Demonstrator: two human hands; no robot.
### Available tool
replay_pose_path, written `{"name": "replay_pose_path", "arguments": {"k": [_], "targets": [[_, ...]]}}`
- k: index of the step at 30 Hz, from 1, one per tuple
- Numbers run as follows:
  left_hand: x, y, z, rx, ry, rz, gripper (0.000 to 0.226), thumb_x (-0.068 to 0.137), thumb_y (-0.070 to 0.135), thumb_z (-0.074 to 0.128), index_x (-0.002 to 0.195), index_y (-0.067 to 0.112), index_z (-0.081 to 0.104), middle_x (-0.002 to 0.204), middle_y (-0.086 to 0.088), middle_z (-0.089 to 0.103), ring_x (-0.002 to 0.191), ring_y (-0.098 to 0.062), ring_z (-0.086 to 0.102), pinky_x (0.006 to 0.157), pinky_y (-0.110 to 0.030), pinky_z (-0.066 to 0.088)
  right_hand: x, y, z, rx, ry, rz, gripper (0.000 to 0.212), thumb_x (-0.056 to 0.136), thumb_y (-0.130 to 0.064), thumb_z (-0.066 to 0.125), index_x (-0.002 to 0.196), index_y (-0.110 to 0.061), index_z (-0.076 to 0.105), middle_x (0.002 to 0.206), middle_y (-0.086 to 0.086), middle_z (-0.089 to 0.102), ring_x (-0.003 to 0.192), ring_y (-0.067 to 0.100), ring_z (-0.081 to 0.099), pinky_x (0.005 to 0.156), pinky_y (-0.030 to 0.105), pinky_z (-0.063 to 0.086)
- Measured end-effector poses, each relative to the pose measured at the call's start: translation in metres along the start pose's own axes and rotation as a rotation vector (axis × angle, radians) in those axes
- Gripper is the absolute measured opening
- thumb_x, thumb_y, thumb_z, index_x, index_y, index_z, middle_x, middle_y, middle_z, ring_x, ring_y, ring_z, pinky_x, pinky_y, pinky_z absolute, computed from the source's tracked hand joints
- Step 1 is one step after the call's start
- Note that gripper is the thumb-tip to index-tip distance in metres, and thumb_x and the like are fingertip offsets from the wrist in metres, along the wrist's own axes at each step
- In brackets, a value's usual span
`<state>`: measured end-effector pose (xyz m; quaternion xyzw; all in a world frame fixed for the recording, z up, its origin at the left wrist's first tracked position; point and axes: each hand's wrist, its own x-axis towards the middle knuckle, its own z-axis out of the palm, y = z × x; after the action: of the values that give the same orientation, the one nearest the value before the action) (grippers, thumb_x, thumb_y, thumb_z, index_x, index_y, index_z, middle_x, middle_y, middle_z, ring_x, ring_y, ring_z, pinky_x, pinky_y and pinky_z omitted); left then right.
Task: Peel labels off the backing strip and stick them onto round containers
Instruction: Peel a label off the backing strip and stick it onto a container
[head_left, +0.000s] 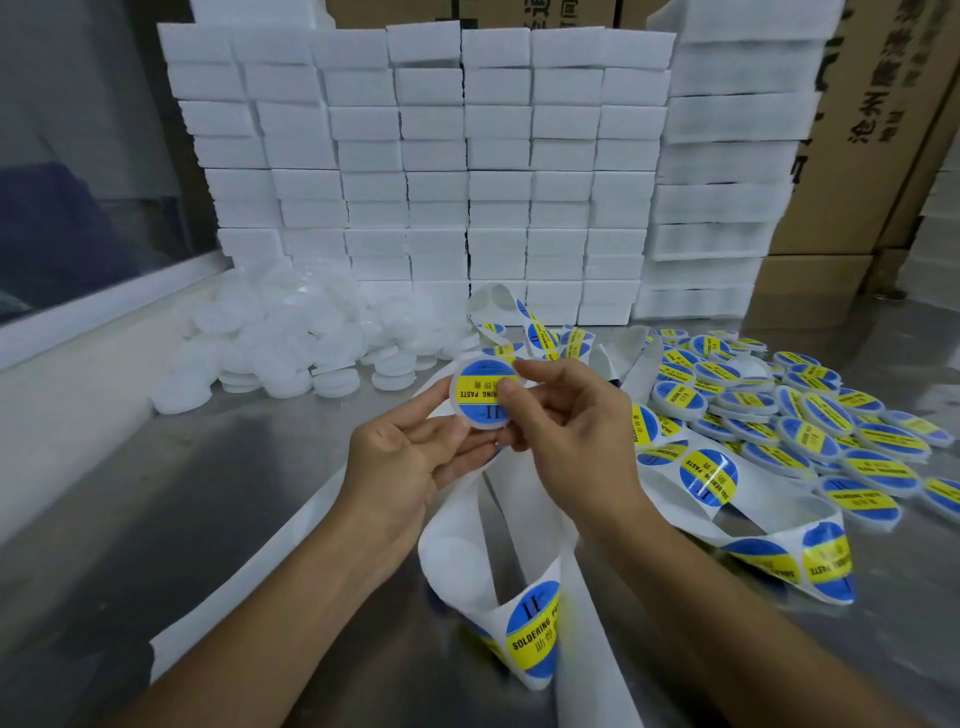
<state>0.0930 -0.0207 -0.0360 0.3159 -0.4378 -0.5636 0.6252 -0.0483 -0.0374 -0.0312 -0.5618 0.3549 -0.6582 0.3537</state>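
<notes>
From the head view, the left hand (410, 457) holds a round white container (480, 393) just above centre, fingers curled under its lower edge and thumb at its rim. A blue-and-yellow label (484, 388) covers its face. The right hand (566, 421) meets it from 3 o'clock, thumb and fingertips curled onto the label's right side. The white backing strip (524, 545) loops down from the hands toward 6 o'clock and out to 4 o'clock, with unpeeled labels on it. Labelled containers (810, 426) lie heaped at 3 o'clock on the metal table (218, 483); plain white ones (291, 343) are piled at 10 o'clock. White foam blocks (441, 156) are stacked at 12 o'clock, cardboard boxes (878, 130) at 2 o'clock.
</notes>
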Motion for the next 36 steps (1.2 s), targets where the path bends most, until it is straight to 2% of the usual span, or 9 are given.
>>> {"name": "replay_pose_path", "arguments": {"k": [4,10,14,17,23,26,29,34,36], "targets": [[0.0,-0.004,0.001,0.046,0.0,0.011,0.037,0.092,-0.005,0.054,0.121,0.015,0.063,0.098,-0.016,0.075,0.09,-0.033,0.073,0.071,-0.027,0.059,0.001,0.003,-0.003,-0.024,0.009,0.017,0.01,0.09,-0.012,0.069,0.098,-0.007,0.067,0.064,0.007,0.071,0.05,0.012,0.063,0.05,0.023,0.052],[0.0,0.001,-0.003,0.09,-0.011,0.062,0.036,0.089,-0.005,0.056,0.113,0.02,0.067,0.097,-0.014,0.076,0.089,-0.031,0.074,0.07,-0.029,0.059,-0.006,0.009,0.001,-0.156,-0.101,0.013,0.054,0.078,-0.023,0.083,0.124,-0.035,0.056,0.085,0.011,0.069,0.06,0.024,0.066,0.061,0.033,0.057],[0.0,0.005,-0.004,0.174,-0.025,0.101,0.039,0.088,-0.008,0.057,0.119,0.014,0.064,0.089,-0.017,0.076,0.079,-0.033,0.074,0.067,-0.027,0.059,-0.002,0.004,-0.001,-0.032,-0.061,0.032,0.028,0.083,-0.013,0.078,0.109,-0.017,0.067,0.059,0.004,0.065,0.044,0.015,0.062,0.047,0.021,0.049],[-0.003,0.004,-0.001,0.194,-0.048,0.106,0.038,0.087,-0.008,0.058,0.116,0.015,0.066,0.089,-0.018,0.076,0.078,-0.033,0.074,0.068,-0.027,0.059,0.001,0.004,-0.004,-0.03,-0.032,0.014,0.009,0.091,-0.017,0.069,0.098,-0.013,0.068,0.054,0.012,0.063,0.039,0.015,0.058,0.043,0.023,0.047],[-0.002,0.002,-0.001,0.282,-0.038,0.14,0.039,0.086,-0.013,0.058,0.105,0.019,0.069,0.081,-0.007,0.077,0.074,-0.024,0.075,0.064,-0.022,0.058,-0.003,0.004,-0.002,-0.147,-0.011,0.068,0.039,0.065,-0.032,0.09,0.089,-0.018,0.063,0.081,0.016,0.065,0.057,0.033,0.066,0.044,0.025,0.049],[-0.002,0.0,0.0,0.389,-0.061,0.177,0.044,0.088,-0.015,0.056,0.101,0.024,0.071,0.076,-0.003,0.076,0.075,-0.021,0.075,0.067,-0.022,0.058,-0.002,0.003,-0.005,-0.125,0.015,0.065,0.042,0.071,-0.035,0.086,0.075,-0.009,0.053,0.074,0.019,0.065,0.045,0.03,0.063,0.037,0.024,0.044],[-0.001,0.001,-0.004,0.412,-0.04,0.178,0.042,0.089,-0.01,0.057,0.102,0.028,0.07,0.079,-0.001,0.076,0.075,-0.02,0.075,0.066,-0.022,0.058,-0.001,0.004,-0.006,-0.074,-0.036,0.092,0.034,0.087,-0.03,0.073,0.078,-0.004,0.053,0.068,0.012,0.068,0.038,0.027,0.062,0.034,0.024,0.042],[0.002,0.0,-0.007,0.386,0.057,0.192,0.04,0.09,-0.007,0.057,0.097,0.029,0.073,0.08,-0.003,0.077,0.069,-0.023,0.075,0.064,-0.023,0.058,0.001,0.006,-0.005,-0.046,-0.128,0.135,0.007,0.096,-0.008,0.06,0.091,-0.012,0.058,0.064,0.007,0.069,0.045,0.021,0.066,0.044,0.024,0.05],[0.003,0.001,-0.01,0.319,0.091,0.17,0.042,0.092,-0.008,0.053,0.092,0.028,0.075,0.083,-0.01,0.077,0.07,-0.031,0.074,0.064,-0.027,0.059,-0.001,0.005,-0.004,0.005,-0.187,0.158,0.023,0.092,-0.001,0.063,0.105,-0.02,0.061,0.07,0.008,0.069,0.055,0.022,0.07,0.051,0.024,0.053]]}}
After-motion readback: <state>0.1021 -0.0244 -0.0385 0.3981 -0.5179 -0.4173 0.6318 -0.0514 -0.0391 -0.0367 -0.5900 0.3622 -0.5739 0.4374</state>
